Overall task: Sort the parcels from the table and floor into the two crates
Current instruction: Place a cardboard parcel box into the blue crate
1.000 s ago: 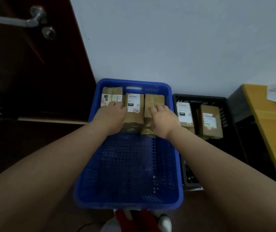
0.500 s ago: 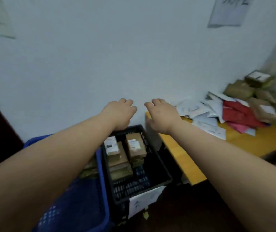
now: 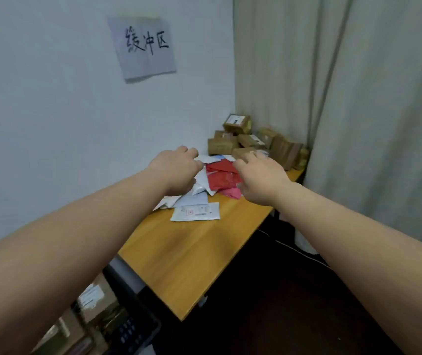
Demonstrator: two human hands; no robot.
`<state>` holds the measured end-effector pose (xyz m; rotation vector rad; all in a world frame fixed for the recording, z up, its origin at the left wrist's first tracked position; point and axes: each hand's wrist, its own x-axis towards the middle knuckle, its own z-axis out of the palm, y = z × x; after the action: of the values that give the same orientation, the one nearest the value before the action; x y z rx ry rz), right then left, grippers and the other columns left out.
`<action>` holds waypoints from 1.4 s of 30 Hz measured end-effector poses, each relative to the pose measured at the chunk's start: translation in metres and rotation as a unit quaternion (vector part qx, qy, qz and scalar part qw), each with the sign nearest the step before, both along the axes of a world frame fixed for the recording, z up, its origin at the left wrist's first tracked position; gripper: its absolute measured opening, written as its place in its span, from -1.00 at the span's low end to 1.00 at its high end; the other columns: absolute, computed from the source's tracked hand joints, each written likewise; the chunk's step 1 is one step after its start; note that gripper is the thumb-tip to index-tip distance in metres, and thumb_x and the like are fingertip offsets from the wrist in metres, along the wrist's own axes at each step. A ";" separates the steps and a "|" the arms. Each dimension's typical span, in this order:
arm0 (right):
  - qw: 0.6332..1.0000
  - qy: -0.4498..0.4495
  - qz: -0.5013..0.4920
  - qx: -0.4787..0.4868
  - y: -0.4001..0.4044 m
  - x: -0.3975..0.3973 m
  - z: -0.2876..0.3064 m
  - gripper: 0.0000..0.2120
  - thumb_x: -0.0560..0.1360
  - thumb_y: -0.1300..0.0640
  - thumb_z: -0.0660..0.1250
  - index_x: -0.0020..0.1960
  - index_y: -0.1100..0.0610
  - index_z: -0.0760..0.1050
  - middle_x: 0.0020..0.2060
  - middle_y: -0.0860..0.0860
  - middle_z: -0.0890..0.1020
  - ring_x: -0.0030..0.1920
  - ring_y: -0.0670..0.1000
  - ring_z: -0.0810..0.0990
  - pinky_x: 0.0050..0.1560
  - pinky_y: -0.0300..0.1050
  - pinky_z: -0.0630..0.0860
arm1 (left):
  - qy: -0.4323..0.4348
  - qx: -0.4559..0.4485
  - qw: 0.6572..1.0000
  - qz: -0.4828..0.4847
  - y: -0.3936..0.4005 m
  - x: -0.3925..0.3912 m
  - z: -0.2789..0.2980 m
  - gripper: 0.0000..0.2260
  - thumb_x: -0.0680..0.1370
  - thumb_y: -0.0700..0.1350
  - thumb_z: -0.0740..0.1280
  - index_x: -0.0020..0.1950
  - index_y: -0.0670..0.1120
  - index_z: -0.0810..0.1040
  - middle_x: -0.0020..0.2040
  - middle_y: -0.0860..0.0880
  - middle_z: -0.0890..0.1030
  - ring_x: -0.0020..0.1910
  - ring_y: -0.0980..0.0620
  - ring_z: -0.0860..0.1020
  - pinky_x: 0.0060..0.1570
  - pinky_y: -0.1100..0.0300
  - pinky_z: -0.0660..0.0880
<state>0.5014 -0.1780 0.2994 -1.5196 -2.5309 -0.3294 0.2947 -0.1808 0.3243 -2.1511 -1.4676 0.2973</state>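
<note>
Two bare hands reach out over the far part of the wooden desk (image 3: 194,254), both empty. The left hand (image 3: 175,172) hangs with its fingers (image 3: 189,152) loosely curled, holding nothing, above the white envelopes (image 3: 194,198) at the left of the pile. The right hand (image 3: 258,179) is spread and relaxed, its fingers (image 3: 249,156) pointing away over the red mail bag (image 3: 221,175); whether they touch it cannot be told. A pink bag (image 3: 231,192) shows just under the right wrist side. One flat white envelope with a printed label (image 3: 196,212) lies nearest, alone at the near edge of the pile. Beyond the fingertips, in the far right corner against the wall and the curtain (image 3: 358,98), sits a heap of brown cardboard boxes (image 3: 245,139). A paper sign (image 3: 144,46) with handwritten characters is stuck on the wall above. At the near left, below the desk edge, the black crate (image 3: 133,329) holds brown boxes with white labels (image 3: 94,298).
</note>
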 end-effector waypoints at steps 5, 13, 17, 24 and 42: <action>0.998 0.007 -0.048 -0.033 0.066 0.050 -0.024 -0.59 0.56 0.00 0.25 0.34 0.15 0.33 0.28 0.17 0.41 0.34 0.20 0.32 0.24 0.04 0.36 | 0.004 -0.015 0.999 -0.047 0.088 0.055 -0.018 -0.64 0.61 0.00 0.17 0.40 -0.01 0.38 0.36 -0.08 0.36 0.30 -0.09 0.36 -0.02 0.02 0.51; 0.991 0.009 -0.107 -0.081 0.237 0.105 -0.057 -0.57 0.56 0.05 0.24 0.38 0.16 0.30 0.27 0.16 0.41 0.33 0.19 0.32 0.21 0.04 0.38 | -0.014 -0.059 0.995 -0.084 0.273 0.114 -0.060 -0.61 0.59 0.03 0.19 0.39 -0.05 0.40 0.34 -0.12 0.34 0.30 -0.12 0.34 -0.02 -0.02 0.53; 0.984 0.022 -0.123 -0.131 0.305 0.129 -0.081 -0.56 0.56 0.04 0.25 0.38 0.16 0.30 0.28 0.17 0.40 0.33 0.19 0.32 0.24 0.04 0.38 | -0.033 -0.110 0.992 -0.052 0.350 0.132 -0.090 -0.60 0.59 0.05 0.21 0.40 -0.05 0.38 0.36 -0.12 0.32 0.33 -0.12 0.32 -0.06 0.01 0.46; 0.975 0.026 -0.132 -0.175 0.409 0.170 -0.116 -0.51 0.56 0.03 0.26 0.44 0.15 0.28 0.34 0.16 0.38 0.38 0.20 0.30 0.33 0.08 0.37 | -0.068 -0.151 0.986 -0.028 0.449 0.158 -0.134 -0.59 0.61 0.02 0.17 0.45 -0.05 0.33 0.38 -0.13 0.30 0.32 -0.14 0.32 0.05 -0.06 0.49; 0.938 0.026 -0.018 -0.345 0.613 0.202 -0.232 -0.57 0.60 0.00 0.22 0.40 0.15 0.28 0.35 0.16 0.38 0.37 0.17 0.31 0.29 0.05 0.37 | -0.189 -0.149 0.960 0.145 0.557 0.198 -0.251 -0.44 0.57 -0.01 0.22 0.52 -0.13 0.16 0.52 -0.20 0.12 0.55 -0.19 -0.01 0.34 -0.14 0.33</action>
<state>0.7037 0.4353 0.0678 -1.7357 -2.7188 0.6640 0.4929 0.3761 0.0729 -2.3133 -2.0813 0.2277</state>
